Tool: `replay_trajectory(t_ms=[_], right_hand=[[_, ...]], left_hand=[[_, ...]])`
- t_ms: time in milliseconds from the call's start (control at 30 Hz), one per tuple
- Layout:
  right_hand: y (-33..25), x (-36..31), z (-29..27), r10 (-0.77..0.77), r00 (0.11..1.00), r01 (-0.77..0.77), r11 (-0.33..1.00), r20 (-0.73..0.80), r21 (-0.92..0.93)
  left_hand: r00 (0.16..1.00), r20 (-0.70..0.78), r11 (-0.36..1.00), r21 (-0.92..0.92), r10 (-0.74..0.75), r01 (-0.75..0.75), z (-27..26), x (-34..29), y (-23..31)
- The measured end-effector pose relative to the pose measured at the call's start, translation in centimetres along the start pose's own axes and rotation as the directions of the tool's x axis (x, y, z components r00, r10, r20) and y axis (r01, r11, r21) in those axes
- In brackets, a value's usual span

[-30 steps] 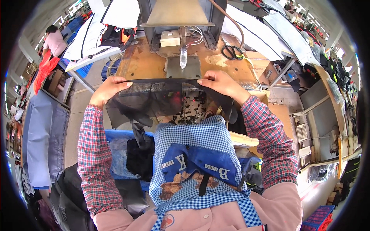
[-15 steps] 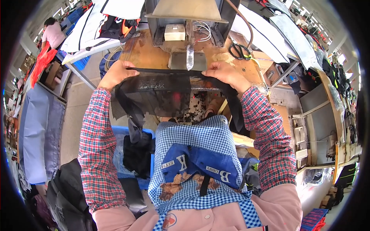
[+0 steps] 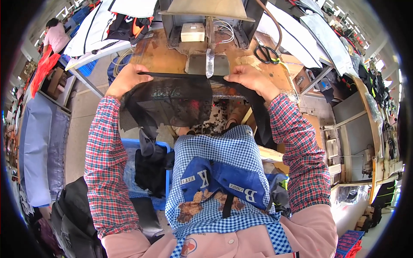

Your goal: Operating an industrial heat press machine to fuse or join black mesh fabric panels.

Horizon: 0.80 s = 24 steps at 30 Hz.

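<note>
A strip of black mesh fabric (image 3: 172, 101) is stretched between my hands along the front edge of the wooden worktable (image 3: 159, 49). My left hand (image 3: 130, 80) pinches its upper left edge between thumb and fingers. With a similar pinch, my right hand (image 3: 250, 80) grips the edge on the right. A metal blade-like tip (image 3: 210, 64) points down from the machine (image 3: 206, 10) at the back and ends close to the fabric's upper edge, left of my right hand. Whether it touches the cloth I cannot tell. Loose black ends hang below both hands.
A blue plastic crate (image 3: 167, 172) with black cloth stands by my left side. A switch box (image 3: 192, 32) and black-handled scissors (image 3: 266, 54) lie on the table. White panels (image 3: 297, 36) cover the side tables. Another person (image 3: 56, 36) is at the far left.
Both hands keep their pinch on the mesh fabric and sit slightly farther left and up in the picture. The whole view has shifted a little too.
</note>
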State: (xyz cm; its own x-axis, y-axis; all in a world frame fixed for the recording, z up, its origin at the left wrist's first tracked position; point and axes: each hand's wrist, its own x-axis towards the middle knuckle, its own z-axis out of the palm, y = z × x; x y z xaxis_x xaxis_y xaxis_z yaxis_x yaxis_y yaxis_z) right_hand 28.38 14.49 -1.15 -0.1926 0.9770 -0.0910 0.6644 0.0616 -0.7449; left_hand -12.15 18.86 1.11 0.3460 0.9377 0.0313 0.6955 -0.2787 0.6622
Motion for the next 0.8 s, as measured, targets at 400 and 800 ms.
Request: replay_trajectory(t_ms=[400, 800], right_hand=[[0.19, -0.5, -0.55, 0.067, 0.997, -0.07, 0.986, 0.025, 0.153], [0.25, -0.77, -0.7, 0.01, 1.0, -0.013, 0.982, 0.016, 0.187]], left_hand=[[0.999, 0.037, 1.0, 0.001, -0.029, 0.029, -0.11, -0.35, 1.01], [0.999, 0.054, 0.998, 0.061, -0.003, 0.0, -0.6, -0.05, 0.68]])
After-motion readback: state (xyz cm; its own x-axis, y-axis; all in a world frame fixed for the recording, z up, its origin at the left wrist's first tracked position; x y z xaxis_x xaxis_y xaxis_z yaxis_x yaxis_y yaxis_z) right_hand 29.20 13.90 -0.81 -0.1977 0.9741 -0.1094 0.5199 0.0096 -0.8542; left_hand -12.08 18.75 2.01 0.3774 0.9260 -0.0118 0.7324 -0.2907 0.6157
